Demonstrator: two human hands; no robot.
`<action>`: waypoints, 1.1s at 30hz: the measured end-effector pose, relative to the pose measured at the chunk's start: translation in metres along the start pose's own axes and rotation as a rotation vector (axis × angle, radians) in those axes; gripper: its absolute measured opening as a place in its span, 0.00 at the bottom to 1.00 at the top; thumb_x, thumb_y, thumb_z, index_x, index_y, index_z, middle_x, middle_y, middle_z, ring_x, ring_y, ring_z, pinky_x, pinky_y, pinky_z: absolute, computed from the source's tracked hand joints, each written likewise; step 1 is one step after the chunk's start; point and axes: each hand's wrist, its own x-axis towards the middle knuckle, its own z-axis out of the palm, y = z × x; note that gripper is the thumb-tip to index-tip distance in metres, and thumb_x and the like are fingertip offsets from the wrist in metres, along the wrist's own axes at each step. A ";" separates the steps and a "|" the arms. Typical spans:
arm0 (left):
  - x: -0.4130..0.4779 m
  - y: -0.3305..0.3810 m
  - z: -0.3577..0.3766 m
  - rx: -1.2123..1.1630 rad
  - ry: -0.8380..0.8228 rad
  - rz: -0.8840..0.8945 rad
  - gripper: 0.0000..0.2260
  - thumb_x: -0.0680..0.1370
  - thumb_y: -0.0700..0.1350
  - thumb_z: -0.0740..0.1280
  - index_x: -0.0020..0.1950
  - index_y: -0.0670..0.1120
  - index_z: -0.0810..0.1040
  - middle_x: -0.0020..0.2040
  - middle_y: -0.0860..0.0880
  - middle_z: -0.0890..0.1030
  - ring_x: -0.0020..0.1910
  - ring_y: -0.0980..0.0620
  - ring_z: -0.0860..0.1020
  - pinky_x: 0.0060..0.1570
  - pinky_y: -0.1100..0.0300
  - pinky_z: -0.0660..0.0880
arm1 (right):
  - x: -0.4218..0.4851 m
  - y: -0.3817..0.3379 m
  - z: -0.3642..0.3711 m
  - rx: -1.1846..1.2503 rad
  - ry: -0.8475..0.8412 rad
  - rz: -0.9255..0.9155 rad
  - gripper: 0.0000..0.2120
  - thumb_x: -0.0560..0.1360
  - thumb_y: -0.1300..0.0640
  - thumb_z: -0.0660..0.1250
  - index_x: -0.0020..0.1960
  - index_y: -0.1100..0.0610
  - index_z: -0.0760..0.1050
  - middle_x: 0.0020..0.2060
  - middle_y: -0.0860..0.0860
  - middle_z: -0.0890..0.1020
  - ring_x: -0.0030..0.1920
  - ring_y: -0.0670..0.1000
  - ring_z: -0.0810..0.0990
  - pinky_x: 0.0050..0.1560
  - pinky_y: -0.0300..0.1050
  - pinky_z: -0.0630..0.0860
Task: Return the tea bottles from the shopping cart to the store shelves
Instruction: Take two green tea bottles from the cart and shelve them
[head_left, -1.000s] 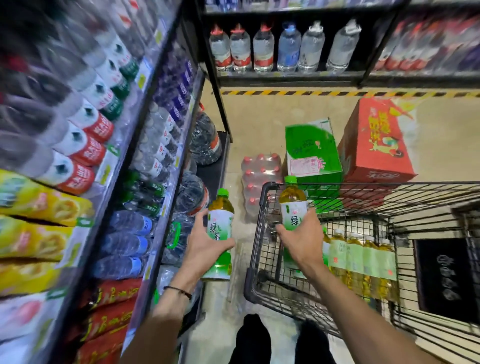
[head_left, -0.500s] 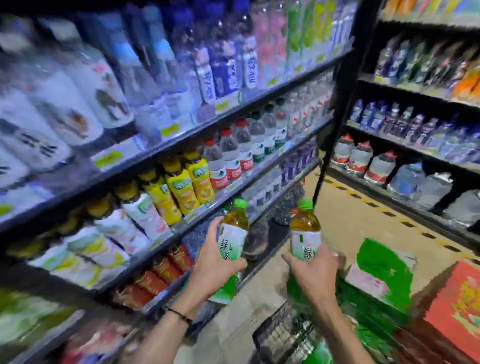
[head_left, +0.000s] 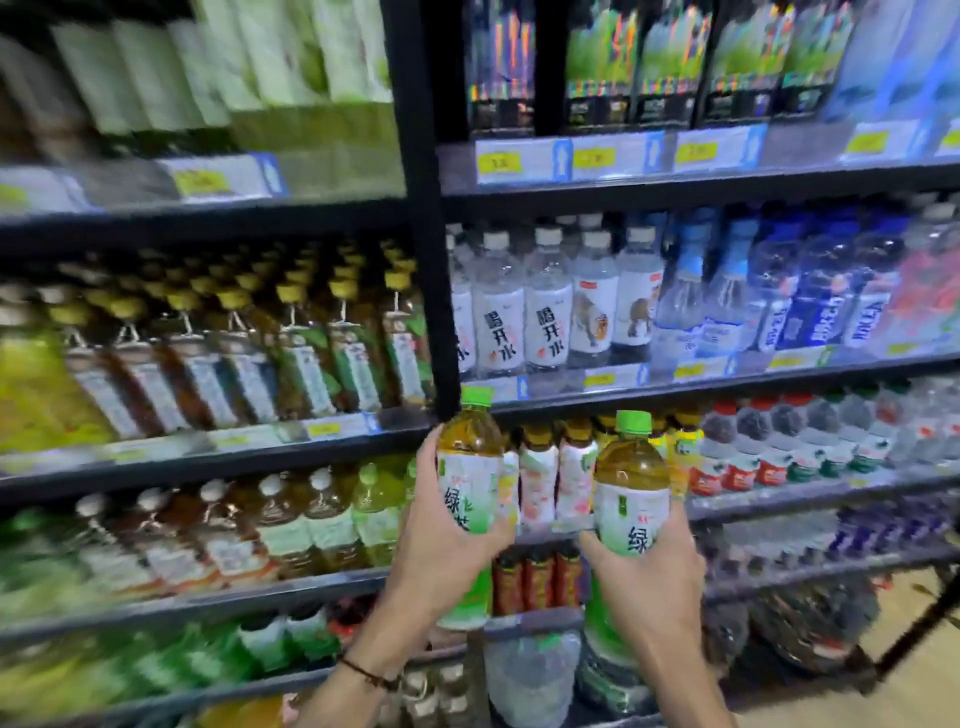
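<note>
My left hand (head_left: 441, 556) grips a green-capped tea bottle (head_left: 467, 467) with a white and green label, held upright in front of the black shelf upright. My right hand (head_left: 649, 582) grips a second, matching green tea bottle (head_left: 631, 488), also upright, a little lower and to the right. Both bottles hover before the shelves (head_left: 675, 384), level with the third shelf row. To the left of my left hand, that row holds similar tea bottles (head_left: 332, 519) with green and white caps. The shopping cart is out of view.
A black vertical post (head_left: 421, 208) splits the shelving into two bays. Water bottles (head_left: 545, 312) fill the right bay above my hands; brown tea bottles (head_left: 291, 343) fill the left bay. Large water jugs (head_left: 530, 675) stand on the bottom level. Bare floor (head_left: 919, 691) shows at lower right.
My view has swung from the cart and floor up to face the shelves. Both hands have lifted their bottles out of the cart area and brought them close to the shelf front.
</note>
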 end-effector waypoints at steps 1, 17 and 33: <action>-0.003 0.000 -0.025 0.000 0.044 0.010 0.47 0.61 0.58 0.78 0.70 0.82 0.53 0.61 0.82 0.71 0.59 0.79 0.73 0.49 0.78 0.72 | -0.012 -0.016 0.016 0.001 -0.045 -0.037 0.36 0.53 0.37 0.72 0.58 0.51 0.72 0.42 0.50 0.83 0.50 0.58 0.80 0.48 0.52 0.77; -0.073 -0.010 -0.413 0.063 0.421 0.064 0.53 0.70 0.50 0.82 0.82 0.67 0.49 0.72 0.67 0.63 0.70 0.65 0.66 0.71 0.59 0.62 | -0.231 -0.244 0.215 0.150 -0.283 -0.274 0.36 0.61 0.51 0.82 0.66 0.50 0.71 0.47 0.50 0.82 0.54 0.58 0.78 0.55 0.54 0.78; 0.006 -0.012 -0.605 -0.001 0.523 0.293 0.41 0.68 0.39 0.83 0.66 0.71 0.66 0.52 0.63 0.84 0.45 0.57 0.86 0.42 0.68 0.80 | -0.282 -0.387 0.361 0.314 -0.186 -0.560 0.27 0.58 0.54 0.85 0.50 0.49 0.72 0.37 0.43 0.81 0.40 0.47 0.81 0.42 0.45 0.75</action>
